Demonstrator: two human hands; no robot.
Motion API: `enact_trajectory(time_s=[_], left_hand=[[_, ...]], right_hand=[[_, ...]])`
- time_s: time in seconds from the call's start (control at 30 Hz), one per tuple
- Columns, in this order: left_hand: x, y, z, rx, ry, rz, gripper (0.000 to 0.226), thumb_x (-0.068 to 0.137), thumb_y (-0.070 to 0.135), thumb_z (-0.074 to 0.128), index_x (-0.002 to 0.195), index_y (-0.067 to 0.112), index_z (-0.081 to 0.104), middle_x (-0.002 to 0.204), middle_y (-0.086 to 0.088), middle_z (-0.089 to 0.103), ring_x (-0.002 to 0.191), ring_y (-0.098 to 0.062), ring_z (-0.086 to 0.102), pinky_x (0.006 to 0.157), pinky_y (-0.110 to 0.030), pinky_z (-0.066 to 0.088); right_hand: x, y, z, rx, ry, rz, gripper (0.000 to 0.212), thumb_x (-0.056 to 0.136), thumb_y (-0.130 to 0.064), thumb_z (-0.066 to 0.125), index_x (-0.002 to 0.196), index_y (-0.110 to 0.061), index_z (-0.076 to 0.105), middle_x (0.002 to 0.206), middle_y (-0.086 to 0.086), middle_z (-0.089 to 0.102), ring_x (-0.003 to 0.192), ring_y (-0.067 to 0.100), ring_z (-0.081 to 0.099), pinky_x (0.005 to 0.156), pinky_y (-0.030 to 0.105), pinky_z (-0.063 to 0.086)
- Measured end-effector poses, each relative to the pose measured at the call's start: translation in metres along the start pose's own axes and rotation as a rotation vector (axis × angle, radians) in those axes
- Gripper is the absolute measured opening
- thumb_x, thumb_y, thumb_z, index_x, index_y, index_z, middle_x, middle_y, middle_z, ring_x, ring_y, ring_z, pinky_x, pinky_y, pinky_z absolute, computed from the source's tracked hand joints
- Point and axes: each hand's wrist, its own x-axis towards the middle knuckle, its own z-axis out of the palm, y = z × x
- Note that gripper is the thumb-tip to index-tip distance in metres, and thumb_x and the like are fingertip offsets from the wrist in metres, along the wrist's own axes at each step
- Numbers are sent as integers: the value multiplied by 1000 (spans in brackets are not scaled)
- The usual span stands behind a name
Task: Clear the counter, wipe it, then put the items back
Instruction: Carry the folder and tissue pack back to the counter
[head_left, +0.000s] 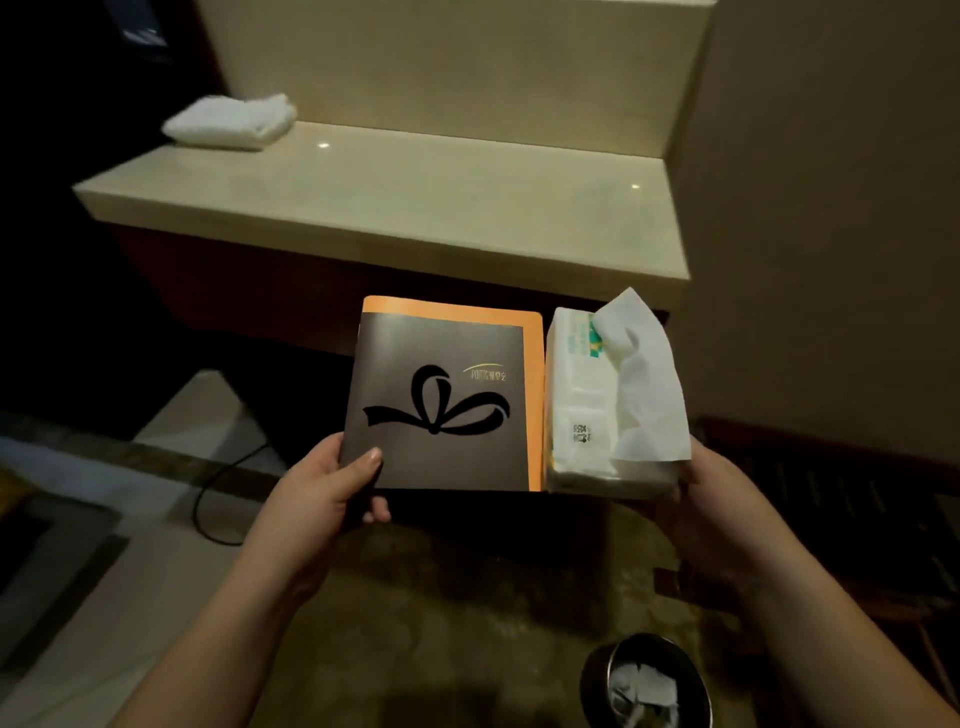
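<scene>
My left hand grips the near left corner of a dark brochure with an orange border and a black ribbon bow, thumb on top. My right hand holds a white tissue pack from beneath, with a tissue sticking up out of it. Both items are held side by side in the air, in front of and below the beige stone counter. A folded white towel lies on the counter's far left corner.
A beige wall borders the counter on the right. A round metal bin with crumpled paper stands on the floor at lower right. A black cable runs over the floor at left. Dark wood panelling lies under the counter.
</scene>
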Motion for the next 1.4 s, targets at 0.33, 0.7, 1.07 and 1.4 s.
enact_trajectory(time_s=[0.33,0.7,1.07,1.4], left_hand=[[-6,65,-89,-44,238,140,21,97,14,48,115,12,59,79,-6,64,51,-12,53,46,-21,41],[60,141,-167,-59,395,244,21,97,12,50,115,14,61,97,-10,60,53,-11,51,47,-20,43],[175,198,-222,-57,444,226,22,98,14,50,115,18,61,80,3,66,52,-7,52,43,-16,42],[246,203,-273,-30,434,80,18,97,14,52,110,18,63,89,0,63,55,-9,48,49,-17,40]], right_hand=[[67,-47,110,-32,-316,11,34,88,-29,49,112,-11,66,103,9,72,85,19,69,68,26,58],[174,-105,222,-69,-450,-34,22,88,-29,57,91,-7,59,64,2,58,51,12,55,46,16,47],[311,-147,292,-156,-459,-31,29,91,-24,53,116,-12,62,104,10,59,86,20,54,61,25,56],[387,-145,328,-122,-379,65,18,92,-17,49,107,-13,59,102,10,63,79,20,62,70,31,54]])
